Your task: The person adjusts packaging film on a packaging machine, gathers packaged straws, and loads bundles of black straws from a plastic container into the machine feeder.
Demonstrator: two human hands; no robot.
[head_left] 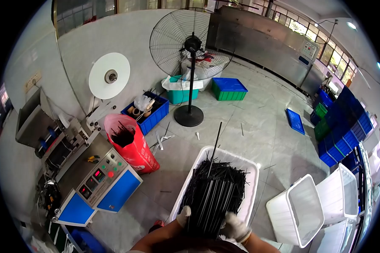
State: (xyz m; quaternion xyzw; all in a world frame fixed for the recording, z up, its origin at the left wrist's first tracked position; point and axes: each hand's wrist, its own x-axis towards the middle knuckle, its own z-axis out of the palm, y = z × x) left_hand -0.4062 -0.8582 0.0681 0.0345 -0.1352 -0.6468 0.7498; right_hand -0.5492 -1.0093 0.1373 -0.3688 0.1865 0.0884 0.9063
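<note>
Work at a white tub (256,169), seen from above. A bundle (209,206) of straight black rods lies at the near end of the tub, over a tangled heap of loose rods (228,168); one long rod (215,145) stands tilted above the tub's middle. The left hand (184,216), in a pale glove, is curled on the bundle's left side; the right hand (236,227), likewise gloved, is beside its right side, too blurred to tell whether the fingers close on it. The step in hand appears to be gathering and aligning rods into a bundle. The next move calls for even pressure from both sides, so that outer rods do not slip back into the tub. Left of the tub stand a red sack (133,147) of similar rods and a control box (101,181); beyond it, a fan (192,44); to its right, white bins (293,211).
</note>
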